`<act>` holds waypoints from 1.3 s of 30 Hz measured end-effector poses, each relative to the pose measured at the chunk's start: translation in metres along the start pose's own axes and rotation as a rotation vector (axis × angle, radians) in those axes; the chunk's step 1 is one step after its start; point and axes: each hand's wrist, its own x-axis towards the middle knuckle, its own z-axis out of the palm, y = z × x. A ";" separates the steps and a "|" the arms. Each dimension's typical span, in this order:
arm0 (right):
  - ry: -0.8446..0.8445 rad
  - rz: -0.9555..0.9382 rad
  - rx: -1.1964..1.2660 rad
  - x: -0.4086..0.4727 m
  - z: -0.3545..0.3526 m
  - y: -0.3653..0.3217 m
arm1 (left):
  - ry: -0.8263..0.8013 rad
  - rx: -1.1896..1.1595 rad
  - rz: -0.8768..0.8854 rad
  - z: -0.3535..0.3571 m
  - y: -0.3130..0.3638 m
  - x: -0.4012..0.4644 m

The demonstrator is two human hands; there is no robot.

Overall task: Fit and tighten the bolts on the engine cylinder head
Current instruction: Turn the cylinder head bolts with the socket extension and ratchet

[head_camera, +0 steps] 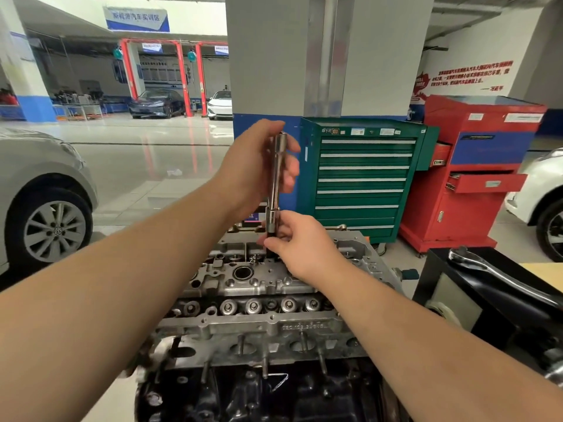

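The grey aluminium cylinder head point(259, 324) sits on a dark engine block in front of me, with valve tops and bolt holes showing. A long steel extension bar with a socket point(274, 190) stands upright over the far side of the head. My left hand point(259, 166) grips the bar's upper end. My right hand point(300, 242) pinches the socket at the lower end, just above the head. Whatever lies under the socket is hidden by my fingers.
A ratchet handle point(493, 272) lies on a black stand at the right. Behind the engine stand a green tool cabinet point(362, 178) and a red one point(475, 178) with open drawers. A grey car point(39, 190) is parked left, a white car point(542, 196) right.
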 end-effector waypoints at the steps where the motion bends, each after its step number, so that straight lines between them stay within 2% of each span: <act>1: 0.024 -0.003 -0.030 0.001 0.000 0.001 | 0.143 0.056 0.040 0.005 -0.003 -0.003; 3: 0.074 -0.005 -0.082 0.001 0.000 0.001 | 0.375 0.091 0.107 0.015 -0.011 -0.006; 4: 0.090 -0.007 -0.097 0.001 0.001 0.001 | 0.423 0.079 0.111 0.019 -0.015 -0.007; 8: 0.129 -0.028 -0.124 -0.001 0.000 -0.001 | 0.427 0.130 0.137 0.035 -0.022 -0.012; 10: 0.127 -0.017 -0.113 0.000 -0.001 0.000 | 0.356 0.106 0.164 0.032 -0.021 -0.010; 14: 0.010 -0.007 -0.012 -0.001 0.001 0.000 | -0.108 -0.106 -0.008 0.004 -0.006 -0.001; 15: -0.007 0.003 0.001 -0.001 0.001 -0.001 | -0.134 -0.085 -0.024 0.001 -0.003 -0.001; 16: -0.009 0.007 0.003 -0.001 0.001 -0.001 | -0.081 -0.040 -0.027 0.000 -0.001 0.000; 20: 0.109 0.014 -0.106 0.001 0.001 0.001 | 0.351 0.156 0.080 0.018 -0.004 -0.012; 22: 0.142 0.030 -0.111 0.001 0.001 0.002 | 0.421 0.164 0.171 0.022 -0.011 -0.016; 24: 0.147 0.054 -0.101 0.000 0.000 0.000 | 0.418 0.139 0.220 0.024 -0.012 -0.020; 27: 0.102 0.054 -0.081 -0.001 0.000 -0.001 | 0.354 0.082 0.211 0.023 -0.009 -0.016; 29: 0.042 0.039 -0.086 -0.001 0.000 -0.001 | 0.210 -0.034 0.152 0.014 -0.006 -0.011; 31: 0.012 0.040 -0.106 -0.001 0.000 -0.001 | -0.007 -0.127 0.063 0.002 0.000 -0.008; 33: 0.008 0.064 -0.105 0.000 0.000 -0.001 | -0.086 -0.121 0.049 -0.004 0.003 -0.007; 35: 0.023 0.089 -0.113 0.001 0.001 -0.001 | 0.033 -0.011 0.143 -0.002 0.000 -0.011; 39: 0.117 0.115 -0.165 0.001 0.002 -0.002 | 0.337 0.469 0.338 0.000 -0.017 -0.027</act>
